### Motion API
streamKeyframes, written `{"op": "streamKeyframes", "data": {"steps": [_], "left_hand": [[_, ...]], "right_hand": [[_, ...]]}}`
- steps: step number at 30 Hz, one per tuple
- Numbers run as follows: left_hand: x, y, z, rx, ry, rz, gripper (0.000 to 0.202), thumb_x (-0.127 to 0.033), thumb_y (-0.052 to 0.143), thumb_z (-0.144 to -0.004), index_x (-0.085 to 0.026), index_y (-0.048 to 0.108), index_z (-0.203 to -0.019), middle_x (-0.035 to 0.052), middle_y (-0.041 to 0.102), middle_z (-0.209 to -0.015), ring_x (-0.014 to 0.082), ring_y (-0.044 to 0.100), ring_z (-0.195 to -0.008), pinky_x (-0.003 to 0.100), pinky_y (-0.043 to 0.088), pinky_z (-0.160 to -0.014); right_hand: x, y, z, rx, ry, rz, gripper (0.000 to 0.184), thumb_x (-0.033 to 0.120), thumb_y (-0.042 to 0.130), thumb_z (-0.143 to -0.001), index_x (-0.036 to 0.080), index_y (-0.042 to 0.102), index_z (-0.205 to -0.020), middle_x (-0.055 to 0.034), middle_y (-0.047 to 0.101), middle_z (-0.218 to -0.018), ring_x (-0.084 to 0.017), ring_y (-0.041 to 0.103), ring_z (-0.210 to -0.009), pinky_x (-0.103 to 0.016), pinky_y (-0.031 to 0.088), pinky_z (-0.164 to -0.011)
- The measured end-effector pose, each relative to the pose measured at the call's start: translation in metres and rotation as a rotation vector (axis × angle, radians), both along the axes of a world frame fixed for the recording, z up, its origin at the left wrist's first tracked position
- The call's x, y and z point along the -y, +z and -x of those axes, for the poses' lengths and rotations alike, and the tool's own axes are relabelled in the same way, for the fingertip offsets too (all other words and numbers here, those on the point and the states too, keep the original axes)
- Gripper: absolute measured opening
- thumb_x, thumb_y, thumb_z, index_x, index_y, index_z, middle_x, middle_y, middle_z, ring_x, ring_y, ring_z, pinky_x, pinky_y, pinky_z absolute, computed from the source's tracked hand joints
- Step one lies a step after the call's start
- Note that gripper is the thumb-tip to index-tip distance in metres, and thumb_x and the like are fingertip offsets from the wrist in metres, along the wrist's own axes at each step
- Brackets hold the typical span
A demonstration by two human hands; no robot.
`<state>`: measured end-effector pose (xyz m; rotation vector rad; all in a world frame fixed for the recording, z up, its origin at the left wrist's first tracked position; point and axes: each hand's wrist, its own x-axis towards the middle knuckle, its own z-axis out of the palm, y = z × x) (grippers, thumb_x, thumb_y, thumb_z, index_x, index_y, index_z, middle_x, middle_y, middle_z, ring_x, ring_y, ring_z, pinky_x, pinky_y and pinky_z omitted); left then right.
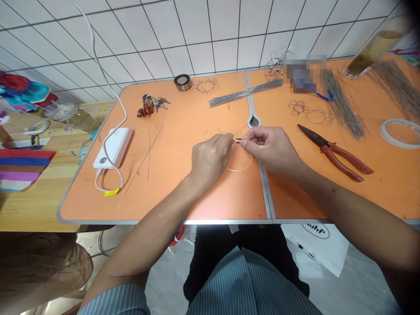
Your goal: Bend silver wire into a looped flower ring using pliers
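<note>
Fingertips almost meeting, my two hands work on one thin wire [241, 170] above the orange table [210, 197]. The wire curves in a round loop below my fingers. My left hand [211, 158] is closed, its thumb and forefinger pinching one side of the loop. With thumb and forefinger, my right hand [271, 146] pinches the other side. A small dark tip shows between the fingertips; what it belongs to is hidden. To the right of my right hand lie pliers [328, 148] with red-brown handles.
Behind my hands lies a bundle of straight wires [244, 93]. Bent wire shapes [310, 113] and another wire bundle [344, 107] are at the right. A tape roll [183, 82], keys [154, 105] and a cabled white power bank [113, 148] lie left. A tiled wall [197, 30] bounds the back.
</note>
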<state>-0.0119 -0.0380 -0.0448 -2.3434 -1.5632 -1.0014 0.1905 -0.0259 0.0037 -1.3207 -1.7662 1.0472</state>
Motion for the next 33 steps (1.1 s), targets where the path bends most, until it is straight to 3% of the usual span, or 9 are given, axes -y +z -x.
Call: {"op": "streamKeyframes", "data": {"steps": [11, 21, 26, 30, 33], "left_hand": [[0.002, -0.002, -0.001, -0.006, -0.040, -0.068, 0.029, -0.020, 0.053, -0.109, -0.020, 0.072, -0.087, 0.0020, 0.061, -0.068, 0.0138, 0.048, -0.060, 0.031, 0.023, -0.057], [0.003, 0.001, -0.001, -0.027, -0.016, -0.067, 0.031, -0.021, 0.049, -0.109, -0.020, 0.070, -0.086, 0.0025, 0.062, -0.069, 0.0137, 0.047, -0.059, 0.031, 0.023, -0.056], [0.005, 0.004, -0.002, -0.027, -0.014, -0.047, 0.032, -0.020, 0.049, -0.108, -0.020, 0.070, -0.084, 0.0034, 0.064, -0.069, 0.0150, 0.049, -0.059, 0.032, 0.022, -0.057], [0.005, 0.007, -0.004, 0.149, -0.049, 0.067, 0.024, -0.023, 0.055, -0.107, -0.021, 0.075, -0.094, 0.0049, 0.074, -0.079, 0.0167, 0.061, -0.068, 0.032, 0.033, -0.061], [0.003, 0.010, -0.005, 0.413, -0.084, 0.263, 0.012, -0.027, 0.066, -0.103, -0.022, 0.077, -0.104, 0.0023, 0.076, -0.079, 0.0163, 0.066, -0.070, 0.030, 0.043, -0.064]], "right_hand": [[0.000, 0.001, -0.001, -0.009, -0.013, 0.011, 0.012, 0.026, 0.074, -0.086, 0.020, 0.071, -0.076, 0.0011, 0.063, -0.070, -0.014, 0.051, -0.065, -0.032, 0.036, -0.061], [-0.003, -0.002, -0.003, -0.036, -0.006, -0.019, 0.013, 0.034, 0.077, -0.089, 0.021, 0.076, -0.086, -0.0030, 0.073, -0.081, -0.018, 0.061, -0.073, -0.034, 0.044, -0.067], [-0.002, -0.001, -0.004, -0.043, -0.015, -0.069, 0.013, 0.031, 0.074, -0.092, 0.023, 0.074, -0.082, -0.0012, 0.067, -0.076, -0.017, 0.056, -0.071, -0.034, 0.042, -0.066], [0.000, 0.002, -0.003, -0.024, -0.039, -0.099, 0.014, 0.030, 0.073, -0.091, 0.023, 0.072, -0.080, -0.0012, 0.065, -0.074, -0.018, 0.054, -0.070, -0.035, 0.041, -0.065], [0.000, 0.004, -0.004, -0.022, -0.052, -0.129, 0.016, 0.032, 0.072, -0.092, 0.024, 0.071, -0.078, -0.0025, 0.067, -0.076, -0.019, 0.055, -0.072, -0.036, 0.042, -0.066]]}}
